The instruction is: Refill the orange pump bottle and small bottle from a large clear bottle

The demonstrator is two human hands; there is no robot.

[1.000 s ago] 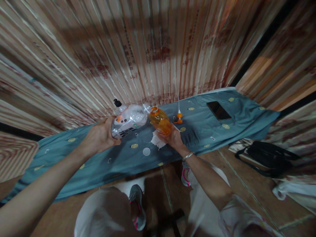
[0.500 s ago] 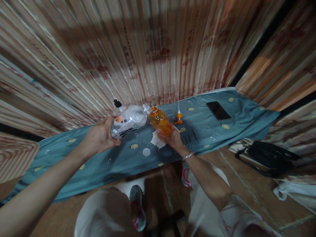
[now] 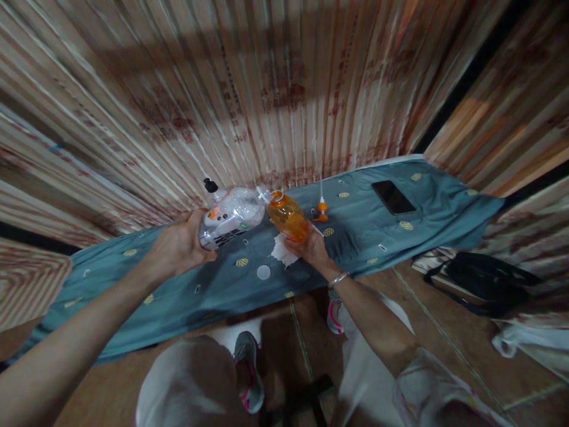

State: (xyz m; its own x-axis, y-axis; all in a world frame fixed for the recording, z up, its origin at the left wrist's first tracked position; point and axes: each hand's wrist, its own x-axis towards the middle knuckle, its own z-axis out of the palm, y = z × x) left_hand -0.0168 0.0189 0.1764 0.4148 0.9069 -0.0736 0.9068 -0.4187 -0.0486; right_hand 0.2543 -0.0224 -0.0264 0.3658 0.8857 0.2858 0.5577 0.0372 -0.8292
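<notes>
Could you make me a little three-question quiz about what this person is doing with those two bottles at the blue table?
1. True or false: the left hand holds the clear bottle tipped toward the orange bottle.
2. Which hand grips the orange bottle? A) left B) right C) neither
3. Fill in: the dark flat thing far right on the blue cloth is a ____.

Key: 1 true. 2 B, the right hand. 3 phone.

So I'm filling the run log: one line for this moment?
left hand: holds clear bottle tilted | right hand: holds orange bottle | mouths together | white cap on cloth
</notes>
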